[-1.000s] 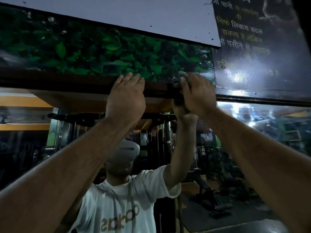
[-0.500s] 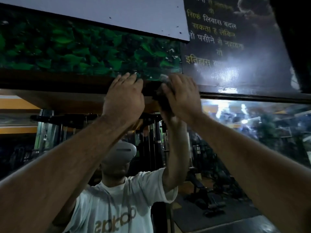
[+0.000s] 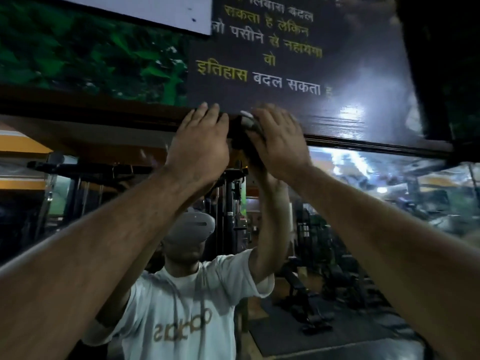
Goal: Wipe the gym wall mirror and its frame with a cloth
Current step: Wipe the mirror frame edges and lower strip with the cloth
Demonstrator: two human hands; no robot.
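The wall mirror (image 3: pixel 363 216) filled the lower frame, its dark top frame (image 3: pixel 363 141) crossing the middle under a lettered poster (image 3: pixel 285 74). The frame-wiping step looked underway. The left hand (image 3: pixel 200 149) lay flat, fingers straight, against the frame; the right hand (image 3: pixel 280 149) pressed the dark cloth (image 3: pixel 246 131) there at centre. Next, probably, sliding the cloth along under steady pressure.

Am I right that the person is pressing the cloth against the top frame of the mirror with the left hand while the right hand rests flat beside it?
Not quite: the head view shows the right hand pressing the cloth against the top frame of the mirror, while the left hand rests flat beside it.
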